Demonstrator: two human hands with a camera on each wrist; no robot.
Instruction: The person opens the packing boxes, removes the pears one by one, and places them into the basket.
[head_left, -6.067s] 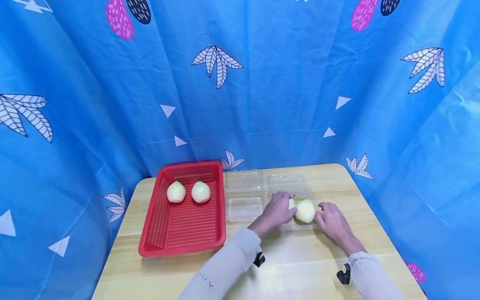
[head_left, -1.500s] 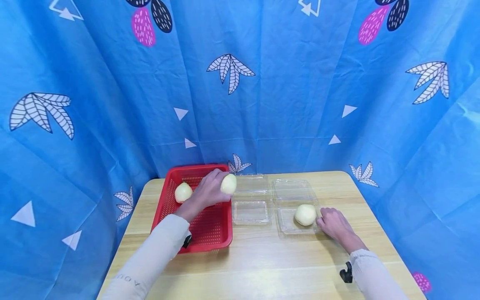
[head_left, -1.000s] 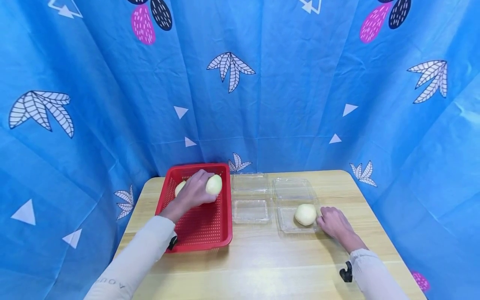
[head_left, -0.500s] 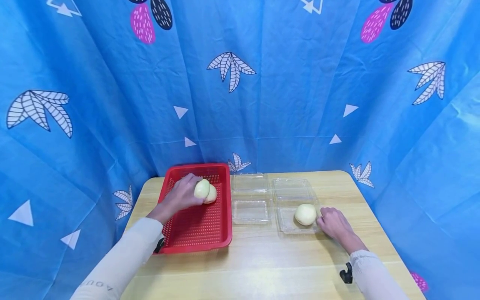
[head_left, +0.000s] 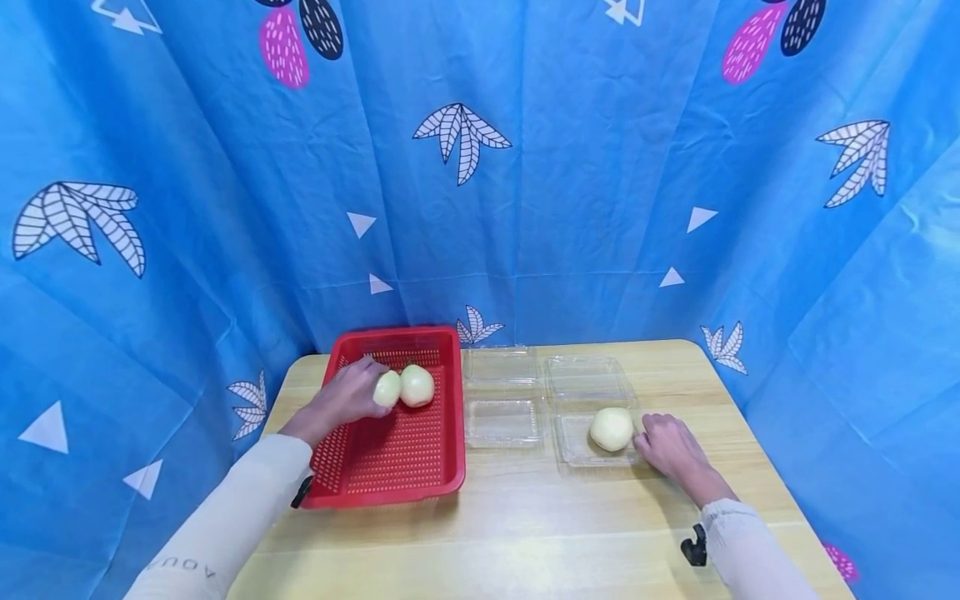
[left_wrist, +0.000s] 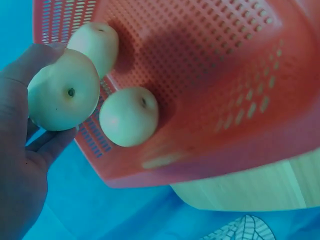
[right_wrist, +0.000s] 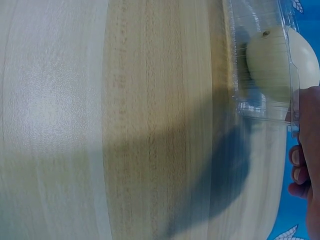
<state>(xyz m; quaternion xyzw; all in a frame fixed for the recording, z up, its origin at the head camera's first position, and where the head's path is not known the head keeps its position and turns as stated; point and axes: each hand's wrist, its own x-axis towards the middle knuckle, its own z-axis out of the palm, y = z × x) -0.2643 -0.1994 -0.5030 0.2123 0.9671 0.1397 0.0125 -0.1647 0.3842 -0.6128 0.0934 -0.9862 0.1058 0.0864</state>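
My left hand [head_left: 347, 398] holds a pale yellow pear [left_wrist: 62, 90] over the red basket [head_left: 450, 433], fingers and thumb around its sides. Two more pears show in the basket in the left wrist view: one nearer pear [left_wrist: 129, 117] and one pear [left_wrist: 95, 47] partly behind the held fruit. Only one of these, a pear [head_left: 417, 386] beside the held one, is visible in the head view. At the right, my right hand [head_left: 672, 446] pinches the side rim of an open clear plastic clamshell container [right_wrist: 265, 112], its other fingers curled. A single pear [head_left: 611, 429] sits inside that container.
A second open clear clamshell [head_left: 502, 422] lies between the basket and the right-hand container. Wooden table [head_left: 525, 525] extends in front. A blue patterned curtain [head_left: 480, 217] hangs behind and along both sides.
From the right container, which held two pears, my left hand has taken one and carried it left. Over the last second it moves further left and lower over the basket. My right hand stays put.
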